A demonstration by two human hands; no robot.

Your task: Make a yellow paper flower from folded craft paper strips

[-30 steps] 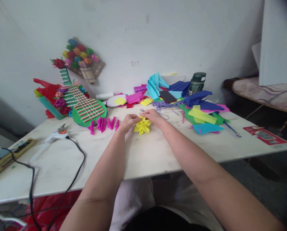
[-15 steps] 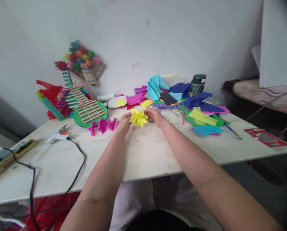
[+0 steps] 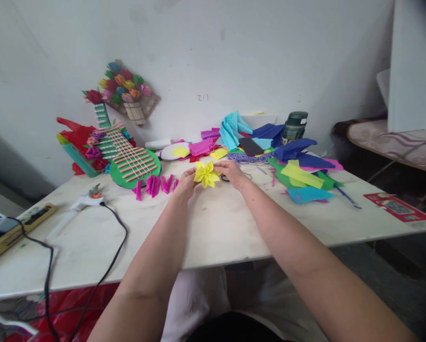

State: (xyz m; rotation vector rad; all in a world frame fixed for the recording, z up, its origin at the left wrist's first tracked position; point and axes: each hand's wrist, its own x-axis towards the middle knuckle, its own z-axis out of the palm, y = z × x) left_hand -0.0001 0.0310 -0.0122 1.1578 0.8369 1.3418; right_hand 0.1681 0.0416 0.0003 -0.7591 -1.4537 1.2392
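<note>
A yellow paper flower (image 3: pixel 206 175) with several pointed petals is held up over the table, its face toward me. My left hand (image 3: pixel 186 183) is closed on its left edge, the fingers pinching a petal. On the opposite side my right hand (image 3: pixel 232 173) pinches the flower's right edge. Partly behind the right hand lie scissors (image 3: pixel 225 178), with only a dark handle and a bit of metal showing. Several folded magenta paper pieces (image 3: pixel 152 185) lie on the table to the left of my left hand.
A green paper guitar (image 3: pixel 136 166) leans at the back left. On the white table (image 3: pixel 220 232) lie a hot glue gun (image 3: pixel 84 202) with its black cord and a power strip (image 3: pixel 24 228). Coloured paper sheets (image 3: pixel 302 175), a phone (image 3: pixel 250 146) and a dark bottle (image 3: pixel 294 127) are behind and right.
The flower stays between both hands. My right-hand fingers have shifted slightly along its edge. The whole view has moved a little.
</note>
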